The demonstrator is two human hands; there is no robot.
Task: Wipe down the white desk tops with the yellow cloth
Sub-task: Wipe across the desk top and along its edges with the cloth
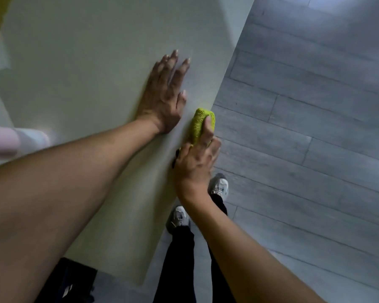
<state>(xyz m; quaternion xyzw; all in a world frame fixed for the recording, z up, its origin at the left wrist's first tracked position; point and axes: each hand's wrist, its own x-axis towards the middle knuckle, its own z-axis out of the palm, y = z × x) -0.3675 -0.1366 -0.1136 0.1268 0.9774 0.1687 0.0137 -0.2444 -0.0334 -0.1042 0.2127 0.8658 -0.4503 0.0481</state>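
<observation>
The white desk top (92,62) fills the left and middle of the view, its long edge running diagonally from the upper right down to the bottom middle. My left hand (165,97) lies flat on it with the fingers straight and spread, close to that edge. Just to its right, my right hand (196,158) grips the bunched yellow cloth (200,123) and holds it against the desk's edge. The cloth sticks out beyond my fingers; the rest of it is hidden under the hand.
Grey plank floor (304,127) lies to the right of the desk. My feet in grey shoes (179,216) stand beside the edge. A blurred pink and white object (13,138) is at the left. A dark object (72,281) sits below the desk's near corner.
</observation>
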